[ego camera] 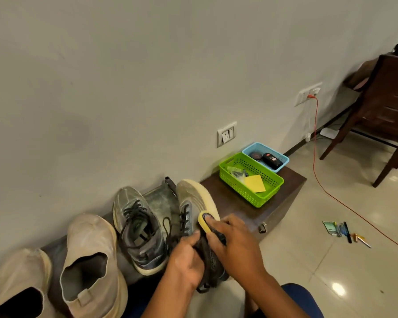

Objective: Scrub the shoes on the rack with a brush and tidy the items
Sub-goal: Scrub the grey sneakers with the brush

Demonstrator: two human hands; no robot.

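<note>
Grey lace-up sneaker (193,216) tilted sole-out at six o'clock, heel clamped by left hand (186,260); yellow brush (208,222) gripped in right hand (237,239). Seemingly light, soft-sided, best held at heel.

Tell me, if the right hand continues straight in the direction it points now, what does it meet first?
The right hand holds the yellow brush on the tilted sneaker's pale sole. Going on up and left, it would probably run along that sole toward the toe, then the wall; depth is unclear.
</note>
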